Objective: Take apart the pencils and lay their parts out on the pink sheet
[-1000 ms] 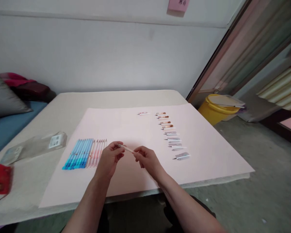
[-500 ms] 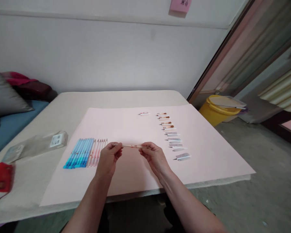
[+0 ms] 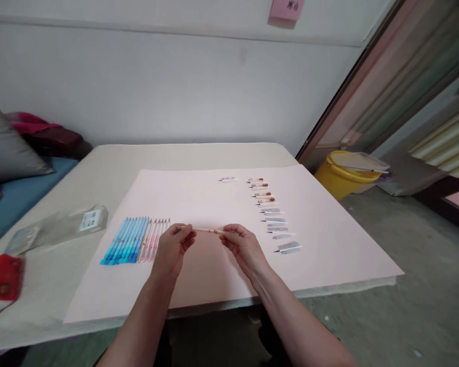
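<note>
A slim pale pen (image 3: 208,230) with small reddish marks lies level between my two hands, above the pink sheet (image 3: 199,196). My left hand (image 3: 176,242) pinches one end, and my right hand (image 3: 240,243) pinches the other. Left of my left hand lies a row of several blue pens (image 3: 126,242), with several pale pink pens (image 3: 152,237) beside them. To the right of my right hand runs a column of pen refills (image 3: 274,220), each with a small printed or grey piece by it. One more refill (image 3: 227,179) sits apart near the sheet's far edge.
A clear plastic bag (image 3: 63,229) and a red box (image 3: 2,285) lie at the table's left. Beyond them is a grey cushion (image 3: 13,148). A yellow bucket (image 3: 340,176) stands on the floor at the right. The white wall (image 3: 168,86) rises behind the table.
Both hands keep the pen in nearly the same place. Its visible marks have shifted slightly, and the whole view has moved a little.
</note>
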Available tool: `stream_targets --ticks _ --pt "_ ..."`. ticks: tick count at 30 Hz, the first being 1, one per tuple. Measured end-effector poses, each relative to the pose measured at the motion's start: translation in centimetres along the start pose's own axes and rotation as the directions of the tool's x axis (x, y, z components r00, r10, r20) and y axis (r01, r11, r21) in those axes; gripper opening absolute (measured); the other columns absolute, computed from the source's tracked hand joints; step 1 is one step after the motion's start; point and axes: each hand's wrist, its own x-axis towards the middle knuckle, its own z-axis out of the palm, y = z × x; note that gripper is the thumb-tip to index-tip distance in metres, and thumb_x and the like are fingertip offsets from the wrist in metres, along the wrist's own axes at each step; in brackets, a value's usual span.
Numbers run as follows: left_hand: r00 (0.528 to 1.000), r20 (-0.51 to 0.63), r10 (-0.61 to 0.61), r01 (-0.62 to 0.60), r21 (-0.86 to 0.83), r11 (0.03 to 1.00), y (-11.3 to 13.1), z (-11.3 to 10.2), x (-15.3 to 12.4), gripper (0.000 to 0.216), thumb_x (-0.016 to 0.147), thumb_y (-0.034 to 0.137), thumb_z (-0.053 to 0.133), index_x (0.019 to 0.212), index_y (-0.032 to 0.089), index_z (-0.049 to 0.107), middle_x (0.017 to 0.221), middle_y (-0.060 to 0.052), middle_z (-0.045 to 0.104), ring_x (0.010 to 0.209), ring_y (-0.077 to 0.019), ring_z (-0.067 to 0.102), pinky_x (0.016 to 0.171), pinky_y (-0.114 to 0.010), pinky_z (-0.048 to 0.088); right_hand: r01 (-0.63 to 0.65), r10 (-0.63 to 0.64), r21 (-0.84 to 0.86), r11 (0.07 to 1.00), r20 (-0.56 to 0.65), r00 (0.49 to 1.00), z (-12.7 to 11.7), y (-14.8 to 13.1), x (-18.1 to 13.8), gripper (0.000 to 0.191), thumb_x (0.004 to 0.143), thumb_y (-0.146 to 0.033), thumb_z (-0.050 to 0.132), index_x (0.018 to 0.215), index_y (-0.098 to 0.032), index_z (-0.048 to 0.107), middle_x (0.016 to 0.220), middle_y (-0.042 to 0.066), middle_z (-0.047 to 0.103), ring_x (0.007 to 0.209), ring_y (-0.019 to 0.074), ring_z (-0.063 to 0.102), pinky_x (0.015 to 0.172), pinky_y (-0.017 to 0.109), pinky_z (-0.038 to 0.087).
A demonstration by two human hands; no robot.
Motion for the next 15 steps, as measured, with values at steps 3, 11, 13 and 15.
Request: stream_targets --ticks 3,11,13,15 --pt "1.0 -0.016 0.004 -0.004 -0.009 1.0 0.1 -0.2 0.1 0.024 0.058 0.025 0.076 0.073 0.015 0.059 0.069 -0.001 0.062 0.064 -0.0104 0.06 0.056 -0.021 0.046 -0.004 0.004 -0.001 1.0 -0.033 0.999 -0.2 -0.1 0.1 0.021 0.06 -0.021 0.074 0.076 -0.015 0.062 0.069 0.0 0.062 0.063 0.0119 0.06 0.063 0.026 0.047" --pt "0.998 -0.049 -0.028 0.025 -0.073 0.997 0.5 -0.4 0.2 0.023 0.062 0.025 0.073 0.077 0.014 0.06 0.072 -0.004 0.065 0.067 -0.0119 0.062 0.056 -0.02 0.047 0.098 -0.093 0.027 0.995 -0.145 0.985 -1.1 -1.4 0.6 0.016 0.061 -0.015 0.071 0.075 -0.016 0.064 0.066 -0.002 0.061 0.057 0.0079 0.058 0.056 0.02 0.045" --pt "0.998 -0.059 -0.034 0.028 -0.098 0.995 0.5 -0.4 0.3 0.021 0.063 0.024 0.072 0.077 0.015 0.06 0.072 -0.003 0.066 0.067 -0.0121 0.063 0.056 -0.02 0.047 0.117 -0.111 0.03 0.993 -0.157 0.981 -1.4 -1.7 0.8 0.015 0.061 -0.014 0.071 0.075 -0.016 0.064 0.067 -0.001 0.061 0.057 0.0077 0.058 0.056 0.019 0.046" --pt "0.997 -0.07 -0.032 0.023 -0.123 0.992 0.5 -0.5 0.3 0.02 0.062 0.023 0.072 0.076 0.015 0.06 0.071 -0.003 0.066 0.067 -0.012 0.063 0.056 -0.021 0.047 0.126 -0.12 0.026 0.992 -0.171 0.978 -1.6 -1.9 1.0 0.015 0.062 -0.013 0.07 0.075 -0.016 0.064 0.067 -0.001 0.061 0.057 0.0079 0.058 0.055 0.019 0.047"
